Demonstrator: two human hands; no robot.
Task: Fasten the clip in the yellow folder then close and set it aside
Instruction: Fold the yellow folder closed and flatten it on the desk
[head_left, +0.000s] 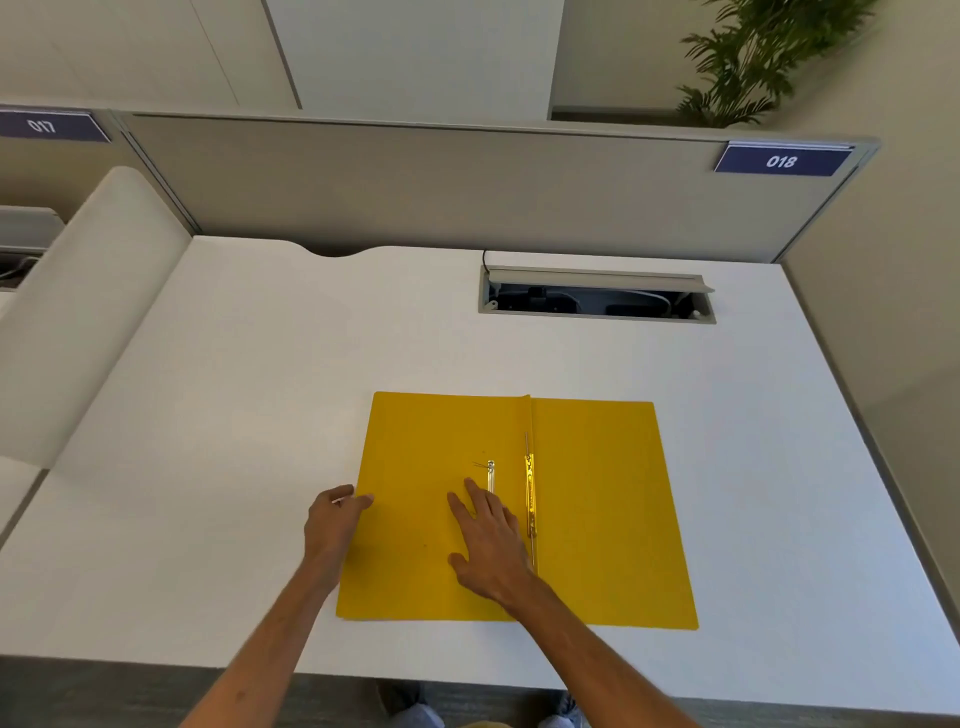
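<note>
The yellow folder (597, 499) lies open and flat on the white desk (260, 389). A metal fastener strip (529, 493) runs along its spine, with thin prongs sticking out at both ends. A loose silver clip bar (491, 474) lies on the left flap, just left of the spine. My right hand (491, 545) rests flat on the left flap, fingers apart, its fingertips at the lower end of the silver bar. My left hand (332, 525) touches the folder's left edge, its fingertips curled onto the edge.
An open cable hatch (597, 296) is set into the desk behind the folder. A grey partition (415, 182) with a "018" sign closes the back, and a white side panel (88, 312) stands at the left. The desk's front edge is near me.
</note>
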